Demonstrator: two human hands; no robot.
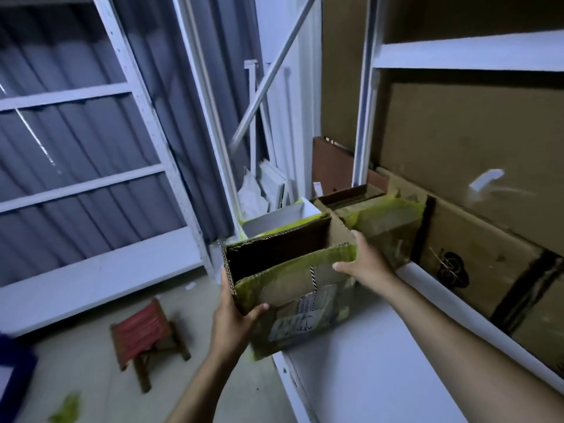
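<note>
An open cardboard box (293, 288) with green tape on its flaps and a shipping label on its front is held at the left end of a white shelf (375, 361). My left hand (235, 312) grips its near left corner, thumb on the front face. My right hand (363, 257) grips its right top edge, thumb on the front flap. The box's dark inside shows nothing I can make out.
More cardboard boxes (384, 221) with green tape stand behind on the shelf, and flat cartons (476, 166) fill the rack at right. A small red folding stool (146, 331) stands on the floor at left. White shelving uprights (213, 141) rise ahead.
</note>
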